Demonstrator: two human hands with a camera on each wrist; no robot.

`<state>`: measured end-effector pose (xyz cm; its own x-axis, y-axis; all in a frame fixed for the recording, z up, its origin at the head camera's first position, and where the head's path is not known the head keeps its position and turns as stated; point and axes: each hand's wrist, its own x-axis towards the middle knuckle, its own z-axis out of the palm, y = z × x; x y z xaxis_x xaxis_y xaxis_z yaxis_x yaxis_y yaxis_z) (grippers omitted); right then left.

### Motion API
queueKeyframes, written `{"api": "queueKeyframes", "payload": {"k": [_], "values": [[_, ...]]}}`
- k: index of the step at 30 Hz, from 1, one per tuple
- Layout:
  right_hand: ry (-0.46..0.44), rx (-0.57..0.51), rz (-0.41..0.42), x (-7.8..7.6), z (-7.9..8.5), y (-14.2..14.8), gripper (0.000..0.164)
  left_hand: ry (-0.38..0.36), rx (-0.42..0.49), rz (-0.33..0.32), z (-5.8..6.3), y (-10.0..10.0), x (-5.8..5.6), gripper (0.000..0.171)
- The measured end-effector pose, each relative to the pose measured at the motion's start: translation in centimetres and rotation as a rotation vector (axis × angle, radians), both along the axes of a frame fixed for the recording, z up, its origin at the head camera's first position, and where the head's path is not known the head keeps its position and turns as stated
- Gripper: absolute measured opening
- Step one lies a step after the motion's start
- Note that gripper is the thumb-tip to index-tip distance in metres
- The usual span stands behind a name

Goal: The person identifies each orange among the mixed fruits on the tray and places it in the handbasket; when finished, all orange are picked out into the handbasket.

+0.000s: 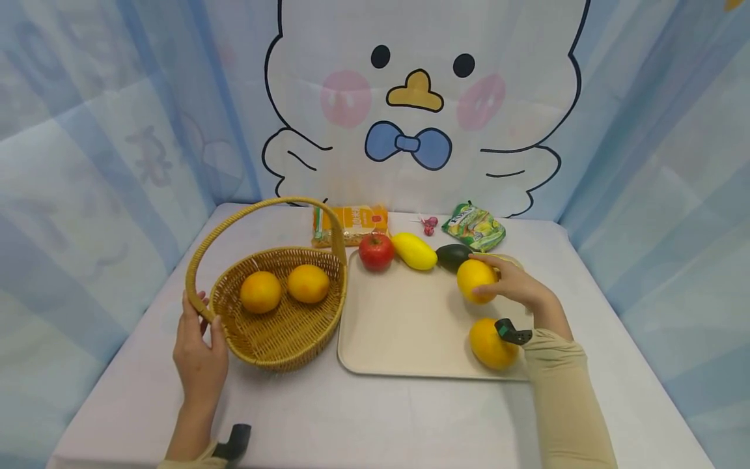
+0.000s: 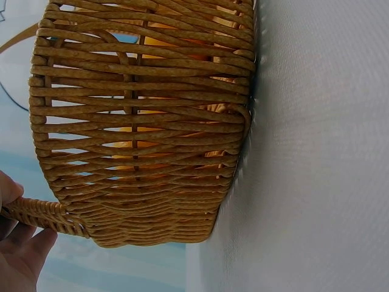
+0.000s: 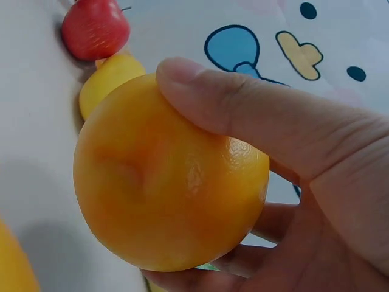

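My right hand [image 1: 518, 283] grips a round yellow-orange fruit [image 1: 476, 281] over the right side of a beige tray [image 1: 404, 326]. In the right wrist view the thumb lies over the top of this smooth fruit [image 3: 170, 182], with fingers beneath. A similar fruit [image 1: 492, 345] sits on the tray's near right part, below the right wrist. My left hand [image 1: 200, 352] holds the base of the handle [image 2: 45, 214] of a woven basket [image 1: 281, 355], thumb and fingers on either side. Two yellow-orange fruits [image 1: 261, 292] lie inside that basket, which stands left of the tray.
Along the tray's far edge lie a red apple [image 1: 376, 252], a yellow mango-shaped fruit [image 1: 415, 251] and a dark green fruit [image 1: 453, 257]. Behind are an orange-and-clear packet [image 1: 351, 225], small red wrapped items [image 1: 430, 225] and a green bag [image 1: 473, 227]. Printed curtains surround the white table.
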<state>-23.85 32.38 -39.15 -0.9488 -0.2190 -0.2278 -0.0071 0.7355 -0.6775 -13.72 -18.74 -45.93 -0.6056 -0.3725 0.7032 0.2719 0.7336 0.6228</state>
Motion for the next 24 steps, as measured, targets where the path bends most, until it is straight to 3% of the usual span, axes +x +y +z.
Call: {"api": "queueKeyframes", "payload": {"k": [7, 24], "values": [[0.004, -0.077, 0.024, 0.2, 1.1, -0.8, 0.081, 0.008, 0.001, -0.010, -0.1, 0.0, 0.0, 0.067], [0.036, -0.060, 0.027, 0.4, 2.2, -2.1, 0.080, 0.011, 0.002, -0.017, -0.1, -0.1, -0.1, 0.068]]}}
